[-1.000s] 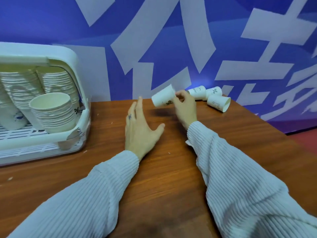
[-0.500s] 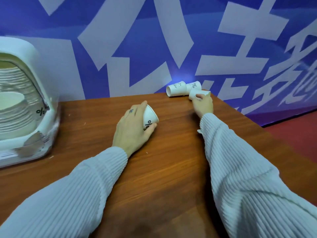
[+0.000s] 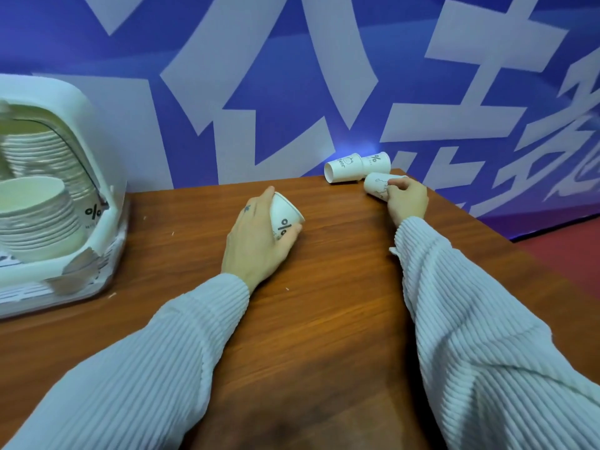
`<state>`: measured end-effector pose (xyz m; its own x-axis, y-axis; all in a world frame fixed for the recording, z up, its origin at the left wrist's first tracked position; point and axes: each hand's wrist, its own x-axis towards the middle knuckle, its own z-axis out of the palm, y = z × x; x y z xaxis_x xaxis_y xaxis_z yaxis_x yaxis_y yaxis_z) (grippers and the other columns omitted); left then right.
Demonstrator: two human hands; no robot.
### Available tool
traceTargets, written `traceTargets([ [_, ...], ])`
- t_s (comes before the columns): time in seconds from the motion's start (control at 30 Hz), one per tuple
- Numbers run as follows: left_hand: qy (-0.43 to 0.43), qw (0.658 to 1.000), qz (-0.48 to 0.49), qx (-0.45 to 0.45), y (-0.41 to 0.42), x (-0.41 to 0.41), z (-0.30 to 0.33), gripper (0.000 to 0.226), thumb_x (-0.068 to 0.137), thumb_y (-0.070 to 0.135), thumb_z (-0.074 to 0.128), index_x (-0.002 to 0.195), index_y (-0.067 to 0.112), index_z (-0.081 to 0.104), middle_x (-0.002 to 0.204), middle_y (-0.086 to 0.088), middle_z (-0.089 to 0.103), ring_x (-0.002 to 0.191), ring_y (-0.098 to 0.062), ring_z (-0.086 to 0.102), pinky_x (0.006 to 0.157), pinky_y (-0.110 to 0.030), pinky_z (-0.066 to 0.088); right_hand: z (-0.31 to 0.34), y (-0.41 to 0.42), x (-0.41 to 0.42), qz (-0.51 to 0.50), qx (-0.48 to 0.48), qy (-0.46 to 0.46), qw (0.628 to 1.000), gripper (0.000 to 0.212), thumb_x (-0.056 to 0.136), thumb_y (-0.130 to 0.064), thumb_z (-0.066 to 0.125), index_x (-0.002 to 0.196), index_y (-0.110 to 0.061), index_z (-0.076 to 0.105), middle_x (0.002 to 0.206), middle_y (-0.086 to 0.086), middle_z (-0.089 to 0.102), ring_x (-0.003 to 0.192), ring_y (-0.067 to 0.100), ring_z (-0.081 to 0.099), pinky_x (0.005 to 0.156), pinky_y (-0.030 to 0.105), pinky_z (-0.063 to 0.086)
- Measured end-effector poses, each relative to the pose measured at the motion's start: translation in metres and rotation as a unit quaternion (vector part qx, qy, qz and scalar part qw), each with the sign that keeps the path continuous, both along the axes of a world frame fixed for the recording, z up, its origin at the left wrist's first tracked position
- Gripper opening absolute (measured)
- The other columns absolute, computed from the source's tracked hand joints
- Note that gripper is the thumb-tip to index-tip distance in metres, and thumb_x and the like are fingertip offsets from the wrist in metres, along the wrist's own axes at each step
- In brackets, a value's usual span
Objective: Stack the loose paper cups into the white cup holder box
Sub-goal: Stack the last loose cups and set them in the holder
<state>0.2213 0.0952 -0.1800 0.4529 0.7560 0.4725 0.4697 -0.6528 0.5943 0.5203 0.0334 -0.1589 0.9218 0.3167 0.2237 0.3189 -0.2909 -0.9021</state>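
Already the white cup holder box (image 3: 97, 131) at the frame's left edge holds tall nested stacks. Four loose cups remain on the worktop (image 3: 324, 303): the left hand (image 3: 256, 241) grips one cup (image 3: 284, 216) at centre, the right hand (image 3: 406, 199) pinches another (image 3: 376, 186), and two (image 3: 344, 167) lie upper right by the wall.

A brown wooden table (image 3: 324, 303) with visible grain fills the lower view. Directly behind it stands a blue wall (image 3: 276, 102) printed with large pale grey-white character shapes. At the far right, a strip of red floor (image 3: 571, 235), possibly carpet, shows beside the table's edge.
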Motion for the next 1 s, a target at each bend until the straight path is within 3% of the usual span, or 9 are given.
traceTargets([
  [0.07, -0.008, 1.000, 0.002, -0.011, -0.003, -0.003, 0.003, 0.086, 0.092, 0.052, 0.069, 0.159, 0.018, 0.030, 0.154, -0.002, 0.047, 0.141, -0.021, 0.045, 0.111, -0.041, 0.040, -0.003, -0.012, -0.021, 0.004, 0.036, 0.008, 0.999, 0.024, 0.095, -0.012, 0.061, 0.106, -0.024, 0.078, 0.122, -0.004, 0.070, 0.112, 0.015, 0.065, 0.096, 0.033, 0.055],
  [0.2, 0.006, 1.000, -0.014, -0.003, -0.018, -0.012, 0.010, 0.086, 0.091, 0.052, 0.071, 0.159, 0.018, 0.031, 0.152, -0.004, 0.048, 0.136, -0.022, 0.050, 0.108, -0.039, 0.043, -0.013, -0.037, -0.078, 0.052, 0.091, 0.052, 0.993, 0.024, 0.086, -0.007, 0.062, 0.089, -0.028, 0.074, 0.097, 0.001, 0.075, 0.085, 0.017, 0.067, 0.072, 0.034, 0.055],
  [0.3, -0.051, 0.998, 0.002, -0.047, -0.031, -0.029, 0.015, 0.085, 0.092, 0.049, 0.072, 0.159, 0.018, 0.031, 0.152, -0.002, 0.047, 0.135, -0.020, 0.050, 0.105, -0.032, 0.040, -0.010, -0.051, -0.127, 0.120, 0.113, 0.060, 0.985, 0.022, 0.087, -0.006, 0.064, 0.088, -0.027, 0.071, 0.090, 0.008, 0.075, 0.077, 0.017, 0.069, 0.062, 0.031, 0.054],
  [0.47, -0.089, 0.995, 0.031, -0.027, -0.044, -0.078, 0.031, 0.079, 0.091, 0.045, 0.073, 0.155, 0.019, 0.035, 0.142, 0.000, 0.053, 0.119, -0.013, 0.055, 0.090, -0.025, 0.044, 0.019, -0.054, -0.202, 0.213, 0.146, 0.020, 0.966, 0.020, 0.086, 0.001, 0.066, 0.089, -0.020, 0.067, 0.082, 0.006, 0.072, 0.077, 0.016, 0.071, 0.082, 0.042, 0.060],
  [0.63, -0.166, 0.984, 0.069, -0.003, -0.047, -0.142, 0.059, 0.082, 0.095, 0.041, 0.070, 0.160, 0.019, 0.026, 0.156, -0.004, 0.044, 0.137, -0.018, 0.046, 0.102, -0.024, 0.034, 0.058, -0.039, -0.270, 0.278, 0.213, 0.010, 0.937, 0.019, 0.092, -0.009, 0.070, 0.106, -0.020, 0.062, 0.098, 0.008, 0.071, 0.082, 0.017, 0.071, 0.075, 0.031, 0.059],
  [0.73, -0.213, 0.970, 0.115, 0.029, -0.039, -0.190, 0.066, 0.080, 0.098, 0.040, 0.066, 0.161, 0.015, 0.024, 0.160, -0.005, 0.037, 0.142, -0.015, 0.037, 0.107, -0.018, 0.025, 0.075, -0.020, -0.312, 0.314, 0.199, -0.065, 0.926, 0.013, 0.096, -0.017, 0.068, 0.107, -0.023, 0.070, 0.101, -0.007, 0.073, 0.096, 0.013, 0.069, 0.080, 0.029, 0.058],
  [0.87, -0.268, 0.946, 0.175, 0.049, -0.029, -0.250, 0.068, 0.079, 0.099, 0.037, 0.066, 0.160, 0.012, 0.024, 0.162, -0.002, 0.033, 0.144, -0.006, 0.031, 0.109, -0.007, 0.016, 0.097, 0.006, -0.372, 0.370, 0.190, -0.123, 0.901, 0.010, 0.097, -0.020, 0.066, 0.103, -0.024, 0.073, 0.096, -0.017, 0.073, 0.092, 0.001, 0.066, 0.087, 0.027, 0.057],
  [0.97, -0.289, 0.936, 0.199, 0.036, -0.023, -0.279, 0.068, 0.077, 0.099, 0.036, 0.066, 0.160, 0.013, 0.024, 0.163, -0.006, 0.034, 0.145, -0.010, 0.031, 0.111, -0.005, 0.018, 0.102, 0.027, -0.402, 0.408, 0.146, -0.191, 0.880, 0.015, 0.098, -0.025, 0.065, 0.109, -0.026, 0.075, 0.100, -0.016, 0.074, 0.095, 0.003, 0.067, 0.091, 0.035, 0.057],
  [1.0, -0.298, 0.933, 0.200, 0.031, -0.020, -0.286, 0.069, 0.077, 0.099, 0.037, 0.065, 0.159, 0.015, 0.023, 0.162, -0.006, 0.035, 0.146, -0.012, 0.032, 0.117, -0.013, 0.022, 0.103, 0.033, -0.409, 0.409, 0.124, -0.228, 0.875, 0.018, 0.098, -0.027, 0.064, 0.111, -0.028, 0.075, 0.103, -0.016, 0.075, 0.097, 0.005, 0.067, 0.091, 0.039, 0.057],
])
